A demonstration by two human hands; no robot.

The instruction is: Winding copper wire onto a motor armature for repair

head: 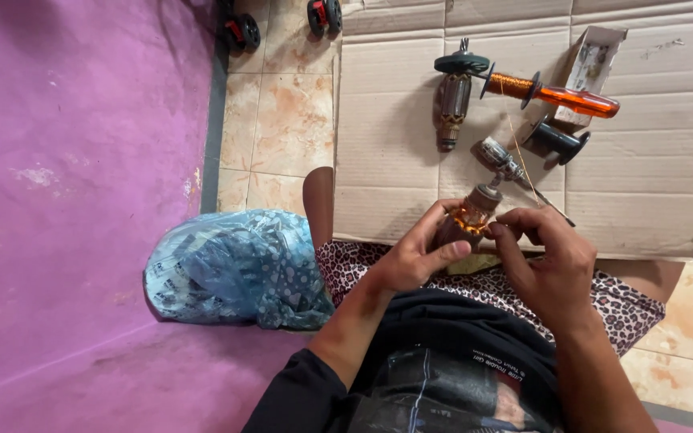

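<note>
Wall: a purple wall (66, 160) is filling the left side of the view.
Bag: a bluish plastic bag (230, 269) is lying on the floor beside the person's knee.
Left hand: the left hand (415, 252) is gripping a small motor rotor (467, 220) from below, fingers curled around its body, just above the lap.
Right hand: the right hand (547, 256) is pinching fine copper wire (515, 144) against the rotor's windings, fingertips closed.
Technique: the wire is probably seating best when it is kept taut and the rotor is held steady.
Cardboard: a flattened cardboard sheet (387, 144) is covering the tiled floor ahead.
Spare rotor: a second rotor (453, 96) is lying well beyond the hands.
Spool: a wire spool on an orange-handled screwdriver (579, 100) is feeding the strand; an empty black spool (559, 140) is lying near its path and could be snagging it.
</note>
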